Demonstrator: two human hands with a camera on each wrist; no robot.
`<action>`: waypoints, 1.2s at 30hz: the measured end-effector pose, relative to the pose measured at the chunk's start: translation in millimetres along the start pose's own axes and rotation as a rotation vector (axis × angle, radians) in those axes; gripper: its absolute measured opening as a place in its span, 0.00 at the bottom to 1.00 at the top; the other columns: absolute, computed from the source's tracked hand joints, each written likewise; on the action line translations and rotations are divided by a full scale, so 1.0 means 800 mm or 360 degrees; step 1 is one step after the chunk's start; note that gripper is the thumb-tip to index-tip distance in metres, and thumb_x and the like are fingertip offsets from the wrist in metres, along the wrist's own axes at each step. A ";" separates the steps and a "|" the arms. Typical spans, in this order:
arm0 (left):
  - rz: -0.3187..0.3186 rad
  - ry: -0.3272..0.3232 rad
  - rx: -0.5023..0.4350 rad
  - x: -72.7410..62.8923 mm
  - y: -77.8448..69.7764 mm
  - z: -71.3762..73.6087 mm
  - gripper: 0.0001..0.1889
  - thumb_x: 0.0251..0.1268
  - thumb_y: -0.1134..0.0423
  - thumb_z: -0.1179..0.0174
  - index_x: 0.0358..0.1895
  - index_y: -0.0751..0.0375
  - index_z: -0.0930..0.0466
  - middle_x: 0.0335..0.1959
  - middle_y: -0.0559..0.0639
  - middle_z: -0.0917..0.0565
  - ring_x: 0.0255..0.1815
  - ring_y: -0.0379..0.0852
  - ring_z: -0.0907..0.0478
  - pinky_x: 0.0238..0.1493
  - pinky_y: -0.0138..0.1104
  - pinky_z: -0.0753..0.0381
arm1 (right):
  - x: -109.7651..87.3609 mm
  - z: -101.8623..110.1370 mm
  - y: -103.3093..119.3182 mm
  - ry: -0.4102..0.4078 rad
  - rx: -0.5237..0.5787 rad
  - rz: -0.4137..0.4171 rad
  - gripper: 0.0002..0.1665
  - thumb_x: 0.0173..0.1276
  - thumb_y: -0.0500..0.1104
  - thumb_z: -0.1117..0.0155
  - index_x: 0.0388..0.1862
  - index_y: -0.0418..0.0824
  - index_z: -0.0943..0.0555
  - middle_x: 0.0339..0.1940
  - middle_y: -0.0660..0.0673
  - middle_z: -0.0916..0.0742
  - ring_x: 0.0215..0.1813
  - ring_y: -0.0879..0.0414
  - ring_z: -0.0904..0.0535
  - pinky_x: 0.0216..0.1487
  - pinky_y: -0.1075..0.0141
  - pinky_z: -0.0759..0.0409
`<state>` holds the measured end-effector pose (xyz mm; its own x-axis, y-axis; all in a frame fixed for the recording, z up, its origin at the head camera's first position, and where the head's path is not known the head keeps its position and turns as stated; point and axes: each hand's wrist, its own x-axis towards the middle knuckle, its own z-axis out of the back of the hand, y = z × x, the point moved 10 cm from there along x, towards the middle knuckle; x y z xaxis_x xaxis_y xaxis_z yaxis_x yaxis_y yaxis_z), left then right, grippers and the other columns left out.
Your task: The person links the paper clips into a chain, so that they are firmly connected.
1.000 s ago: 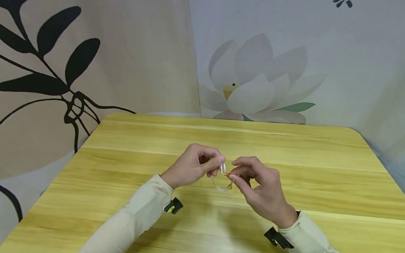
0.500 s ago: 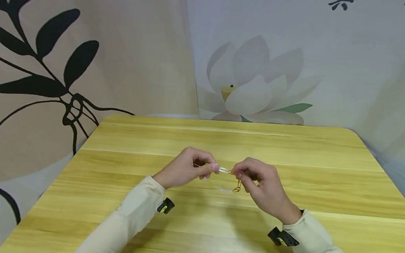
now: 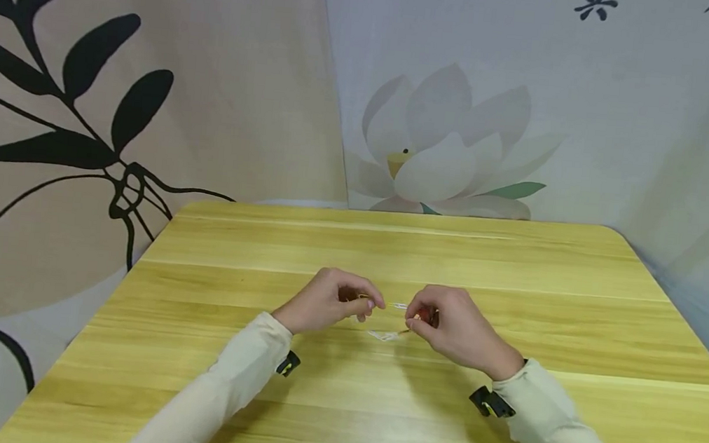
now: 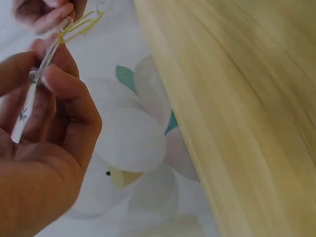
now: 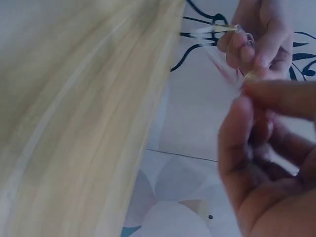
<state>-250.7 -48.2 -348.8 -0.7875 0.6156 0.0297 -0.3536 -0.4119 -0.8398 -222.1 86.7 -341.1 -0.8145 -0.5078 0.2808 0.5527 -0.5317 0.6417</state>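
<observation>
A chain of linked paper clips stretches between my two hands just above the table. My left hand pinches one end of it; in the left wrist view a yellow paper clip extends past those fingertips. A white paper clip spans the gap to my right hand, whose thumb and forefinger pinch the chain. Something orange-red shows inside the right fingers. More white paper clips hang in a lower loop between the hands. The pinched clips are mostly hidden by fingers, and the right wrist view is blurred.
The hands are over the middle of a wooden table. Behind its far edge hangs a cloth backdrop printed with dark leaves and a pale lotus. Small dark devices sit at both wrists.
My hands have drawn slightly apart, pulling the upright white clip level between them. The right fingers have closed in over the orange clips, and the lower loop has shifted left.
</observation>
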 end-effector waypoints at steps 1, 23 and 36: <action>0.0027 0.0003 0.0025 0.002 0.004 -0.002 0.08 0.69 0.69 0.39 0.43 0.58 0.11 0.36 0.59 0.12 0.27 0.47 0.17 0.29 0.32 0.20 | 0.001 -0.001 -0.003 -0.0014 -0.0058 -0.0002 0.09 0.63 0.31 0.33 0.31 0.45 0.15 0.23 0.55 0.20 0.24 0.67 0.31 0.27 0.72 0.28; 0.0317 0.0119 0.0888 0.058 0.063 -0.042 0.14 0.56 0.66 0.27 0.47 0.58 0.13 0.26 0.47 0.18 0.28 0.39 0.25 0.35 0.31 0.25 | 0.032 -0.050 -0.081 0.0391 -0.0485 -0.0229 0.21 0.49 0.23 0.35 0.44 0.35 0.15 0.32 0.45 0.19 0.33 0.57 0.30 0.36 0.67 0.27; 0.0360 0.0079 0.0913 0.046 0.067 -0.021 0.11 0.60 0.58 0.28 0.46 0.51 0.12 0.40 0.50 0.13 0.43 0.46 0.19 0.47 0.42 0.19 | 0.034 -0.037 -0.088 0.0393 -0.0431 -0.0218 0.19 0.62 0.31 0.33 0.52 0.40 0.15 0.39 0.43 0.16 0.38 0.54 0.22 0.41 0.61 0.20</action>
<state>-290.0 -36.5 -401.6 -0.8551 0.4958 -0.1517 -0.4067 -0.8229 -0.3969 -278.5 90.5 -399.7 -0.8353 -0.5498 0.0040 0.4951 -0.7490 0.4402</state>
